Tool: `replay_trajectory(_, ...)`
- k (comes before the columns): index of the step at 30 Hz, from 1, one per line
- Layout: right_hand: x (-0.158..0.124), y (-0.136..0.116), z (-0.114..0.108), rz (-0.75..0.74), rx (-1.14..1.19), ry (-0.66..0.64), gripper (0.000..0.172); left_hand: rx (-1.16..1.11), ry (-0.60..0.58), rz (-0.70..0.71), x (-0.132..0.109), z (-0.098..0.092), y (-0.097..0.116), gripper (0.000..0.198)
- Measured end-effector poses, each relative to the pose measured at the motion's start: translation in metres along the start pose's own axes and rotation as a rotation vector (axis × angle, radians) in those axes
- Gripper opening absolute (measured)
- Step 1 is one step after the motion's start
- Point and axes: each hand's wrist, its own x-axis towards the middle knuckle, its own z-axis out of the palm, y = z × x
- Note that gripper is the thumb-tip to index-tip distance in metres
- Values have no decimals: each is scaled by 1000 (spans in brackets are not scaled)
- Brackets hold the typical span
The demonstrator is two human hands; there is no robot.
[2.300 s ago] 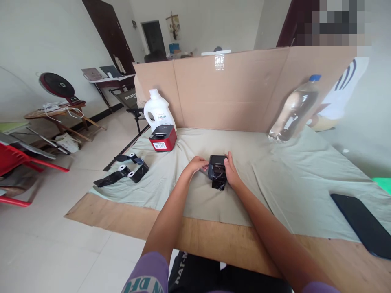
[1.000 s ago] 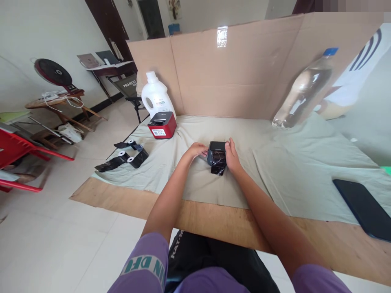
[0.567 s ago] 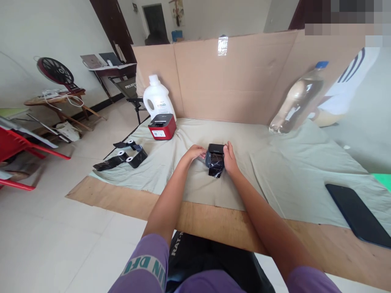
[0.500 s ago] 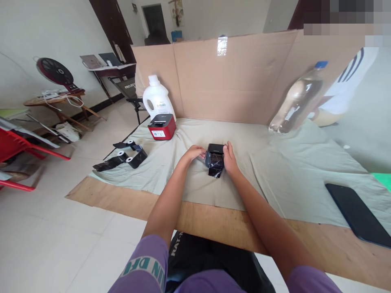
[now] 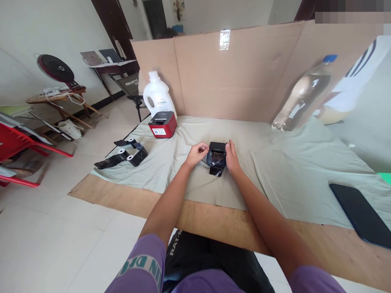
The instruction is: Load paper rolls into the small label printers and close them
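Note:
A small dark box-shaped device (image 5: 218, 146), probably a mini printer, rests on the cloth in front of me. Glossy black film (image 5: 216, 165) spreads over its front and hangs down onto the cloth. Along the right side, my right hand (image 5: 233, 158) grips the device with its fingers pointing away from me. My left hand (image 5: 198, 154) is curled with thumb and fingertips pinched together by the left edge; what they hold, if anything, is too small to make out. Farther left lie several rolls with black film (image 5: 139, 155), partly unwound.
A red and black printer (image 5: 163, 125) stands at the back left before a white jug (image 5: 157, 95). Cardboard (image 5: 238, 77) walls off the back. A clear bottle (image 5: 307, 97) leans at the right, and a dark phone (image 5: 360, 213) lies near the front edge.
My left hand has drawn slightly back from the device's left side, its fingers now more curled and pinched. My right hand stays on the right side. The view has shifted a little.

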Motion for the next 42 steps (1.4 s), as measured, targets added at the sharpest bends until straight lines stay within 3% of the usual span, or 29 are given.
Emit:
replay_trajectory(8,-1,-4,-1,-2,-3,8,83,29,37,24,-3,1,0,24)
replay_trajectory(16,-1,-5,0,-95,3,-2,75,10,-19,47,1,7,-1,55)
replay_trajectory(21,1,-5,0,-118,15,-23,74,14,-65,87,2,7,-4,58)
replay_trajectory(27,0,-3,1,-137,-17,-30,74,83,-68,-9,5,8,-8,48)
replay_trajectory(36,4,-4,0,-138,-136,9,76,149,-60,-18,7,12,-10,46)
replay_trajectory(42,18,-10,-15,-28,-222,-38,54,159,-60,-22,3,13,-9,50)
